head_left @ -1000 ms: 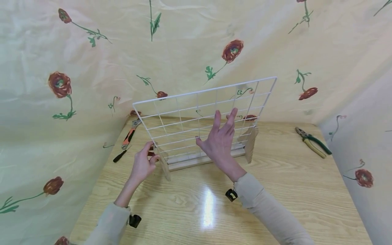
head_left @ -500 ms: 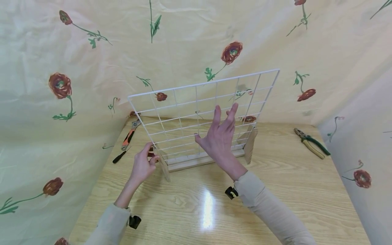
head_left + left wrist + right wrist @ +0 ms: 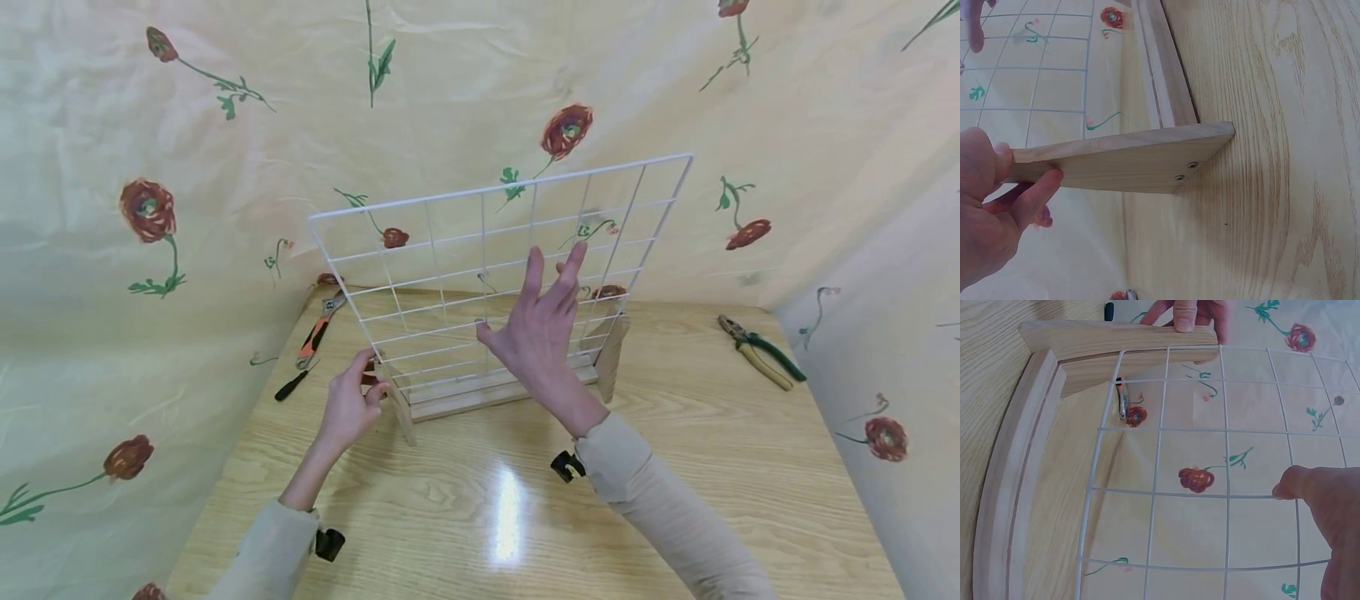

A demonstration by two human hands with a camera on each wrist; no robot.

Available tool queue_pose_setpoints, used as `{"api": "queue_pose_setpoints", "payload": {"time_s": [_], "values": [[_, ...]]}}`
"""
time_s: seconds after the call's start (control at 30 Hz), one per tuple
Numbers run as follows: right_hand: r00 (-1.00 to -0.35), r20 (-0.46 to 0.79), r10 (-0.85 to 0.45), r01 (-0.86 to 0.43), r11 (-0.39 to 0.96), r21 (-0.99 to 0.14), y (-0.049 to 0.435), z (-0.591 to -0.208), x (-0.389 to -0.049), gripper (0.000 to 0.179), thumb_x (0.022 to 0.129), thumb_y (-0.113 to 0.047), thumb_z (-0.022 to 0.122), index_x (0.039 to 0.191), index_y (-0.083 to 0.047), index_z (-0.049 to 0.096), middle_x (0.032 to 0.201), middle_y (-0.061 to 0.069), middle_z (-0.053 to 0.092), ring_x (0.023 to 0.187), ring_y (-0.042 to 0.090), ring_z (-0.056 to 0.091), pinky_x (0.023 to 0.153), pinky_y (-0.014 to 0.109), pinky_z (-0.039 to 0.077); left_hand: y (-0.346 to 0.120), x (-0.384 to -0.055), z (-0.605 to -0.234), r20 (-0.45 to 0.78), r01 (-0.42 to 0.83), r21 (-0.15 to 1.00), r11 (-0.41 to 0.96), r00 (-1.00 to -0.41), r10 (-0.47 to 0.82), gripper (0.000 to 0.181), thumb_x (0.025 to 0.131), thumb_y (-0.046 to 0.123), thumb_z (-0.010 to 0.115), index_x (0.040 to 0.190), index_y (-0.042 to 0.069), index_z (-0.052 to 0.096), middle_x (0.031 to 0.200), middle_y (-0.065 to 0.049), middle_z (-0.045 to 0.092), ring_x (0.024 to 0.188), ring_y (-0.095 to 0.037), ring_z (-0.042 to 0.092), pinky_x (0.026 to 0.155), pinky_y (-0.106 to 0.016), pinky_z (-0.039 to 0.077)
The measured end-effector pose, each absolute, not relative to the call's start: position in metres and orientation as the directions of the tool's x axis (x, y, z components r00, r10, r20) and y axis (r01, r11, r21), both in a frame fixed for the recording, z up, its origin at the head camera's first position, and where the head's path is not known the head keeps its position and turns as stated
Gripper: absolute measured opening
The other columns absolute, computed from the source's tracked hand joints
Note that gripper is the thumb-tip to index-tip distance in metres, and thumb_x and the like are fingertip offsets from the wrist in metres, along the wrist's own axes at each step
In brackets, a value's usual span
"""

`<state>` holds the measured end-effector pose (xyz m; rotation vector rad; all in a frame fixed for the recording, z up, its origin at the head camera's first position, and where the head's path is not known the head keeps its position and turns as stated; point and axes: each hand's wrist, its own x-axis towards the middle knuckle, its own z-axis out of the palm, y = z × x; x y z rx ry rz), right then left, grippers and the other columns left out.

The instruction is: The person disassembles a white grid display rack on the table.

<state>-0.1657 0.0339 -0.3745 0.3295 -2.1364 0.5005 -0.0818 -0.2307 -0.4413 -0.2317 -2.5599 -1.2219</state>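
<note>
A white wire grid (image 3: 482,191) leans up and back over a wooden stand with two side panels and a grooved rail (image 3: 1007,506). My left hand (image 3: 352,400) pinches the upper end of the left side panel (image 3: 1122,159) between thumb and fingers; two screw heads (image 3: 1192,165) show on its outer face. My right hand (image 3: 536,342) is spread at the grid's middle with index finger straight, the thumb tip right at a wire in the right wrist view. The grid's lower edge lies close over the rail. The right side panel (image 3: 613,358) stands free of either hand.
To the left on the wooden table (image 3: 450,517) lie an adjustable wrench (image 3: 315,337) with orange and black grip and a black-handled screwdriver (image 3: 292,385). Pliers (image 3: 761,352) with green and yellow handles lie at the right. A flowered cloth (image 3: 450,83) hangs behind.
The grid's upper edge has risen, so the grid stands steeper. My right hand has moved slightly up with it. The left hand keeps its hold on the side panel.
</note>
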Motion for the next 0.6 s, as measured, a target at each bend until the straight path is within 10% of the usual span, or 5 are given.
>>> {"api": "queue_pose_setpoints", "payload": {"time_s": [0.6], "values": [[-0.570, 0.820, -0.045, -0.394, 0.891, -0.224, 0.033, -0.346, -0.164, 0.140, 0.054, -0.049, 0.095, 0.150, -0.012, 0.001, 0.150, 0.039, -0.001, 0.121, 0.048, 0.039, 0.070, 0.052, 0.052, -0.231, -0.082, -0.444, 0.329, 0.265, 0.722, 0.639, -0.944, 0.020, 0.047, 0.082, -0.019, 0.066, 0.125, -0.004, 0.055, 0.104, -0.024, 0.066, 0.086, -0.037, 0.069, 0.068, -0.036, 0.062]]}}
